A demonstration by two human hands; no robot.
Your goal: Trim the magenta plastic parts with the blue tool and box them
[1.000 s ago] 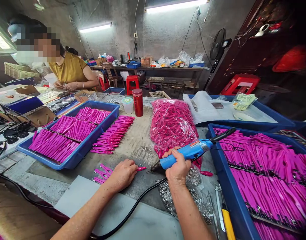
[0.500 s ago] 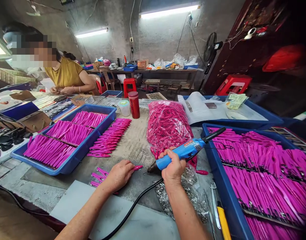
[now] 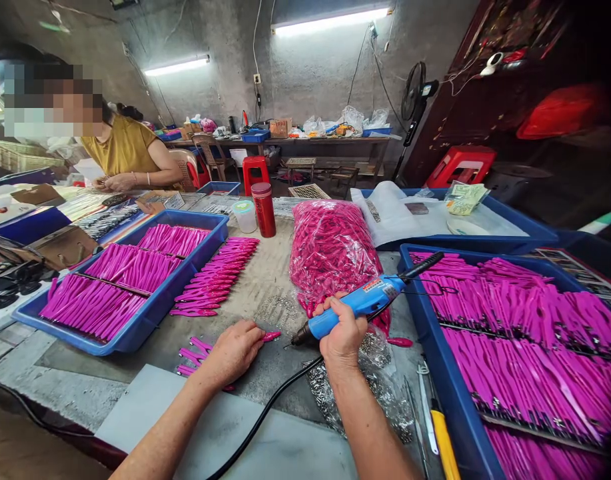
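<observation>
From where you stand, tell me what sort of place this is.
Probably a small assembly workshop: the right hand holds a blue corded power tool, a clear bag bulges with pink pieces, and a blue tray holds rows of pink parts.

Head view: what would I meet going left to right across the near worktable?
Blue plastic tray of slim magenta pieces, bare left hand, glossy pink piece, bare right hand gripping a blue power tool, second blue plastic tray.

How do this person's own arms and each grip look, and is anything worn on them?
The left grip and right grip are bare human hands, without gloves. No ring, watch or bracelet shows. Both forearms are bare, with no sleeve in view.
</observation>
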